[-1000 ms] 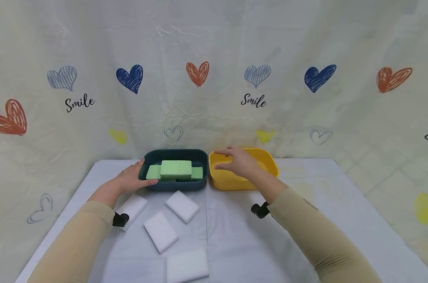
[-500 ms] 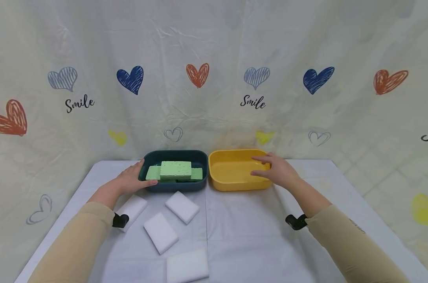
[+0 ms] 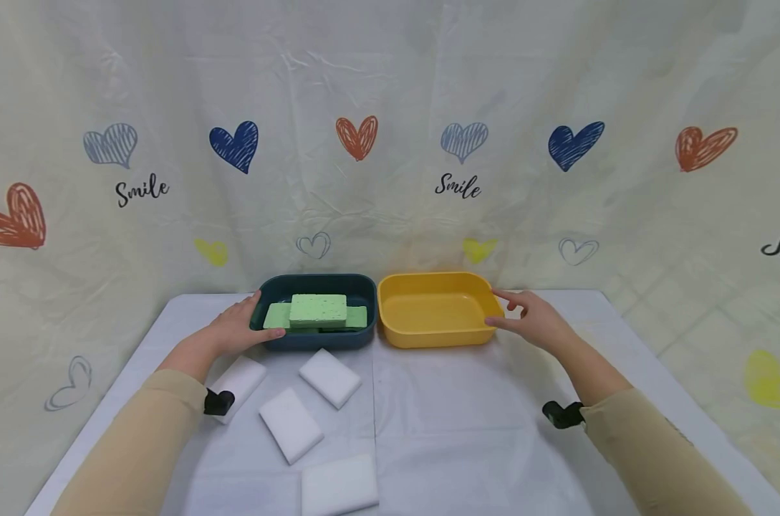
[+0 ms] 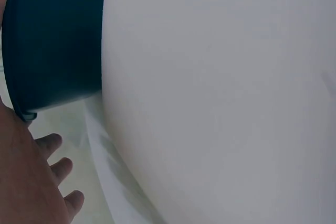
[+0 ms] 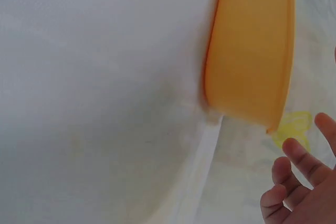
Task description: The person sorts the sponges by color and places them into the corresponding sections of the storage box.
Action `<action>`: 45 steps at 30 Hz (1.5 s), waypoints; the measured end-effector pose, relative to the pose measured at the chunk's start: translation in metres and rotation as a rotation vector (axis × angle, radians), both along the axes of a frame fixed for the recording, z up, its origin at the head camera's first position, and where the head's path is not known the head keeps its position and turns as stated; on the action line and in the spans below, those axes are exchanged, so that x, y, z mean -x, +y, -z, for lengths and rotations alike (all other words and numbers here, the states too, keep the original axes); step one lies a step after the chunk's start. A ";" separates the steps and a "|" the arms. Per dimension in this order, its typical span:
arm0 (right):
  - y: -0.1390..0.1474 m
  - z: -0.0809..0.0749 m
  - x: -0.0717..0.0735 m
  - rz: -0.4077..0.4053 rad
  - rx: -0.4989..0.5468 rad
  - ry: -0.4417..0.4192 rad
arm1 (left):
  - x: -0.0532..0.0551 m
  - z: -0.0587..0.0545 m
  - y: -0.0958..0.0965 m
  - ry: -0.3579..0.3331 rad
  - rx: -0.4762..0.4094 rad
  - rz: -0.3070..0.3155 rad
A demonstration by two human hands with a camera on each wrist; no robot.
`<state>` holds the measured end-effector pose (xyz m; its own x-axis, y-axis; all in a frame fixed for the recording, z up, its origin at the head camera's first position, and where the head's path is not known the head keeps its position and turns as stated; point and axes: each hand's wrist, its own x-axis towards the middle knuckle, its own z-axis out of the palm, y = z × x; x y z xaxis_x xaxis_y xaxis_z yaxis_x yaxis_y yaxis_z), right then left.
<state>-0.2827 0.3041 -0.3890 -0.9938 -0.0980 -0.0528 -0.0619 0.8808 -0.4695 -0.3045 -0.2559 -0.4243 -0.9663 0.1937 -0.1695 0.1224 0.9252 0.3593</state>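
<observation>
In the head view, my left hand [image 3: 235, 326] holds the left end of a dark teal basin [image 3: 319, 345], thumb along the front rim and index finger at the side. Three other fingertips stick out past the basin's corner in the left wrist view. Several light green sponges [image 3: 319, 310] are in this basin, one lying across the others. My right hand [image 3: 534, 319] is at the right end of a yellow basin [image 3: 437, 337], thumb and index finger spread either side of its corner; in the right wrist view, the visible fingers are apart from the wall.
Several white sponge blocks lie on the white-covered table in front of the teal basin, one [image 3: 330, 378] close to it, another [image 3: 339, 484] near the front. The two basins stand side by side against a heart-printed curtain [image 3: 390, 201].
My right hand has moved right from above the yellow basin to its right end. The left hand stays at the teal basin, and the sponges have not moved.
</observation>
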 end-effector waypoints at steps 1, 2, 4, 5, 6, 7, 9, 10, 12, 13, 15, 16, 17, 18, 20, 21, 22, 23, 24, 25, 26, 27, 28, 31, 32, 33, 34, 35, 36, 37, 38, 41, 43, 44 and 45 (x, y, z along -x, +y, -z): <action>0.002 0.003 0.001 0.002 0.001 -0.016 | 0.001 0.001 0.000 -0.001 0.001 -0.002; 0.004 0.006 0.003 0.006 0.002 -0.031 | 0.001 0.002 0.000 -0.002 0.000 -0.003; 0.008 0.012 0.007 0.006 0.008 -0.060 | 0.002 0.003 -0.001 -0.006 -0.005 -0.007; 0.009 0.015 0.009 -0.002 0.014 -0.072 | 0.002 0.004 -0.001 -0.008 -0.007 -0.009; 0.011 0.018 0.010 -0.006 0.018 -0.084 | 0.002 0.004 -0.002 -0.010 -0.009 -0.010; 0.012 0.020 0.012 -0.010 0.025 -0.095 | 0.002 0.004 -0.002 -0.012 -0.012 -0.010; 0.015 0.025 0.015 -0.007 0.038 -0.121 | 0.002 0.004 -0.002 -0.017 -0.019 -0.012; 0.016 0.027 0.015 -0.006 0.045 -0.131 | 0.002 0.004 -0.002 -0.018 -0.021 -0.012; 0.017 0.031 0.017 0.005 0.059 -0.150 | 0.001 0.003 -0.002 -0.020 -0.029 -0.011; 0.017 0.033 0.017 0.009 0.069 -0.158 | 0.001 0.003 -0.002 -0.019 -0.033 -0.012; 0.017 0.035 0.018 0.012 0.082 -0.172 | 0.001 0.003 -0.001 -0.018 -0.043 -0.015; 0.017 0.037 0.018 0.017 0.090 -0.179 | 0.000 0.002 -0.001 -0.016 -0.047 -0.016; 0.017 0.038 0.018 0.020 0.097 -0.184 | 0.000 0.002 0.000 -0.013 -0.048 -0.014; 0.017 0.039 0.018 0.020 0.103 -0.188 | 0.000 0.002 0.000 -0.011 -0.049 -0.014; 0.017 0.040 0.018 0.018 0.111 -0.197 | 0.000 0.003 0.001 -0.009 -0.053 -0.016; 0.016 0.041 0.018 0.019 0.116 -0.199 | 0.000 0.003 0.002 -0.007 -0.050 -0.015; 0.016 0.041 0.018 0.018 0.118 -0.200 | 0.000 0.003 0.002 -0.003 -0.049 -0.014; 0.016 0.042 0.018 0.015 0.121 -0.200 | 0.000 0.003 0.003 0.001 -0.047 -0.012; 0.016 0.042 0.018 0.011 0.122 -0.200 | 0.000 0.003 0.003 0.005 -0.044 -0.012; 0.016 0.042 0.018 0.008 0.124 -0.197 | 0.000 0.004 0.003 0.008 -0.040 -0.012; 0.016 0.042 0.018 0.004 0.126 -0.195 | 0.000 0.004 0.003 0.012 -0.035 -0.011; 0.015 0.041 0.017 0.004 0.131 -0.195 | 0.000 0.004 0.002 0.015 -0.031 -0.010; 0.015 0.041 0.017 0.004 0.133 -0.195 | 0.000 0.004 0.002 0.017 -0.027 -0.009; 0.013 0.041 0.016 0.013 0.150 -0.207 | 0.001 0.005 0.000 0.018 -0.039 -0.010; 0.012 0.041 0.016 0.017 0.156 -0.213 | 0.001 0.005 0.000 0.019 -0.053 -0.007; 0.012 0.042 0.016 0.020 0.161 -0.219 | 0.001 0.006 -0.001 0.019 -0.073 -0.005; 0.011 0.042 0.016 0.021 0.164 -0.222 | 0.001 0.006 -0.002 0.019 -0.094 -0.002; 0.011 0.042 0.016 0.023 0.167 -0.227 | 0.002 0.008 -0.004 0.023 -0.117 -0.001; 0.011 0.042 0.016 0.024 0.171 -0.230 | 0.003 0.009 -0.005 0.026 -0.133 0.003; 0.011 0.042 0.016 0.023 0.172 -0.230 | 0.003 0.011 -0.007 0.028 -0.146 0.005; 0.011 0.043 0.016 0.020 0.172 -0.228 | 0.003 0.012 -0.008 0.031 -0.155 0.007; 0.013 0.044 0.018 0.012 0.170 -0.222 | 0.002 0.012 -0.010 0.038 -0.160 0.009; 0.014 0.044 0.019 0.010 0.170 -0.222 | 0.000 0.010 -0.010 0.037 -0.162 0.009; 0.015 0.044 0.019 0.011 0.171 -0.224 | -0.001 0.008 -0.010 0.037 -0.165 0.011; 0.015 0.045 0.019 0.012 0.172 -0.227 | -0.003 0.007 -0.009 0.037 -0.166 0.011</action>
<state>-0.3020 0.3193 -0.4338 -0.9595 -0.1128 -0.2583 0.0723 0.7872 -0.6124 -0.3015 -0.2649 -0.4308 -0.9691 0.2263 -0.0984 0.1480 0.8521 0.5021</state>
